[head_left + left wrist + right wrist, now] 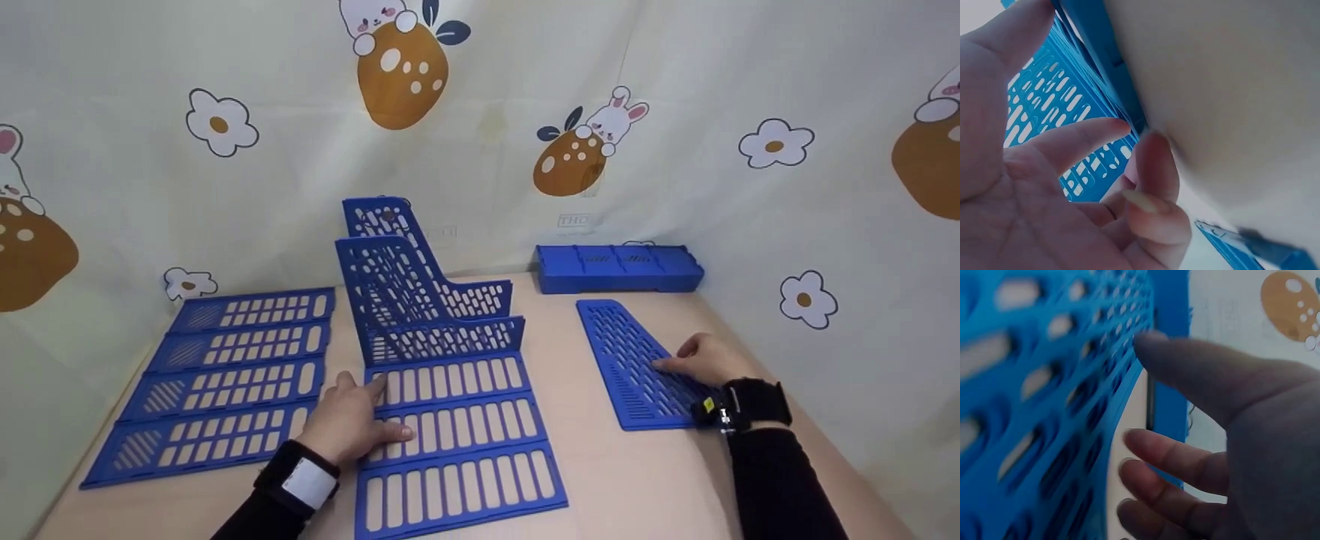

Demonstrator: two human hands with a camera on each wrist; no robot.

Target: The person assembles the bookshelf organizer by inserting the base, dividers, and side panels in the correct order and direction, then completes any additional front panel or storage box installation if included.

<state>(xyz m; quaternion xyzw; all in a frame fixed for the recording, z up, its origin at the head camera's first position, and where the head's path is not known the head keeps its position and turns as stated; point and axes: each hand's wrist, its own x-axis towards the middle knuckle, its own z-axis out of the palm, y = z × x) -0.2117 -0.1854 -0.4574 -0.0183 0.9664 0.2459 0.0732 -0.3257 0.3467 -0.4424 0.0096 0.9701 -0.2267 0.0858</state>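
My left hand [349, 424] rests at the left edge of a slatted blue base panel [469, 431], thumb and index finger over its slots. In the left wrist view its other fingers curl beside the panel's edge. Two perforated blue side panels stand upright at the far end of the base: a front divider [390, 285] and a rear divider [480, 298]. My right hand [709, 360] is over a flat-lying perforated blue side panel [630, 360]. In the right wrist view its thumb reaches above the panel [1067, 394], and the fingers extend beyond its slanted edge, apart from the thumb.
A folded-out blue panel [217, 380] with several slotted sections lies at the left of the table. At the back right sits a long blue part [619, 270] against the patterned wall cloth [487, 172]. Bare tabletop [592, 472] shows between base and right-hand panel.
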